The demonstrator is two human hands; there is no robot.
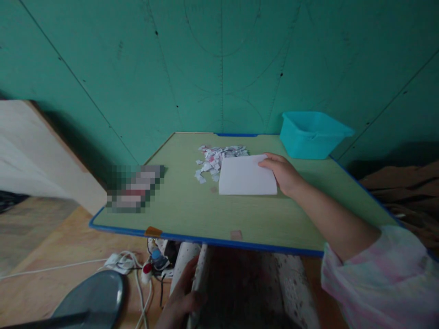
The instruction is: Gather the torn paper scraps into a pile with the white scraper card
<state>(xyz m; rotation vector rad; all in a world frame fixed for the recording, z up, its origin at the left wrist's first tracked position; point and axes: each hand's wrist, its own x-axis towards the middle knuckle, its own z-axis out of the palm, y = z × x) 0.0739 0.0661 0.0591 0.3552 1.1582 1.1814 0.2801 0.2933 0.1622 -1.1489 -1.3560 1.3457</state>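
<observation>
Hand, right (279,173), thumb uppermost, gripping white rectangular paper (245,178) at its upper-right corner; left hand (181,297) lower, grip indeterminable.

1 turquoise tub (305,145) near green wall (219,64), grey seat (92,294) beside white cables (127,259)

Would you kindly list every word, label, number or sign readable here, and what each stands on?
No text is readable.
Teal-green wall: faint marks, too blurred to read.
Small torn whitish paper scraps: any print is too small to read.
White rectangular paper: no writing visible.
Pixelated item on the pale green table: unreadable.
</observation>
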